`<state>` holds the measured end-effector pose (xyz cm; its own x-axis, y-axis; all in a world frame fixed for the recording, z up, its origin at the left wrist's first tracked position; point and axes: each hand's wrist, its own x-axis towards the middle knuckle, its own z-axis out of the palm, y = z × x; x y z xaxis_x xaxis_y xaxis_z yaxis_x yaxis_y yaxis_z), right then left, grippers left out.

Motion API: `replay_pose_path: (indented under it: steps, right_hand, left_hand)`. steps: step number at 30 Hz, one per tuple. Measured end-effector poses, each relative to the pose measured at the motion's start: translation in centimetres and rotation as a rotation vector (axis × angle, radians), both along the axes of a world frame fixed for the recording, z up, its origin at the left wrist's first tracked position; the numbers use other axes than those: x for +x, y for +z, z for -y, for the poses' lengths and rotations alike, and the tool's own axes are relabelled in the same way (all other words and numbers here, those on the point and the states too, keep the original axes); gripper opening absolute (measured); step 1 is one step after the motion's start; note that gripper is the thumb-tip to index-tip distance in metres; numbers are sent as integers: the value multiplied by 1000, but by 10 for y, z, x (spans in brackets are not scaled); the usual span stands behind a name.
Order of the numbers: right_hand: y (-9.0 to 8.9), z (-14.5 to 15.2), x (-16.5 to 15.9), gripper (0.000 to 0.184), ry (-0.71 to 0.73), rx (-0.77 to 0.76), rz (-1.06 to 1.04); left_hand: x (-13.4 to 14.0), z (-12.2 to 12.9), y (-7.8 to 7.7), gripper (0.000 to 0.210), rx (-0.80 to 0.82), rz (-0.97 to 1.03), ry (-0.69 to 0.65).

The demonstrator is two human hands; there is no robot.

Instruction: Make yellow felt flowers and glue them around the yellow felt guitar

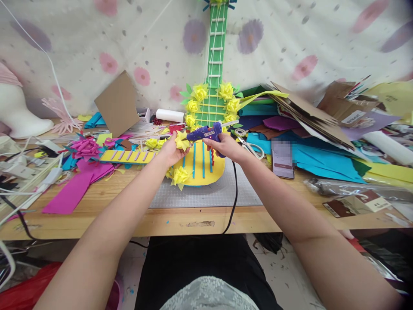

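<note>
Between the fingers of my left hand [170, 151] is a yellow paper flower [182, 141]. My right hand [222, 145] grips a purple glue gun [206, 132], its nozzle close to the flower; whether they touch I cannot tell. Below both hands lies a yellow guitar-shaped body [211, 170] with blue strips and a few red pieces. A yellow paper flower [180, 175] sits at its lower left edge. Behind it stands a green guitar-shaped craft [216, 58] with white strings and a ring of yellow flowers. A yellow neck [129, 156] with lilac bars extends left.
A grey cutting mat [180, 198] lies under the body. The glue gun's black cord [235, 189] hangs over the table's front edge. To the right are scissors [253, 148], a phone [282, 159] and blue paper [322, 161]. Magenta paper [69, 193] lies left.
</note>
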<state>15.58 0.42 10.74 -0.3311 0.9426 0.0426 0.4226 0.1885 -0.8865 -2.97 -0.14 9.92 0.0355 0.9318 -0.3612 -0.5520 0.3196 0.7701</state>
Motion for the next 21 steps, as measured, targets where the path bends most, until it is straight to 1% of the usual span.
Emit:
replay_pose_path:
  steps: [4, 8, 15, 21]
  right_hand:
    - [4, 3, 1, 33, -10, -26, 25]
    - [6, 3, 3, 33, -25, -41, 25]
    - [4, 1, -2, 33, -33, -17, 19]
    - [3, -3, -1, 36, -85, 7, 37]
  left_hand:
    - [-2, 0, -1, 39, 3, 6, 7]
    - [-3, 1, 0, 41, -15, 9, 7]
    - [-3, 1, -1, 38, -17, 7, 16]
    - [-4, 1, -1, 38, -14, 7, -8]
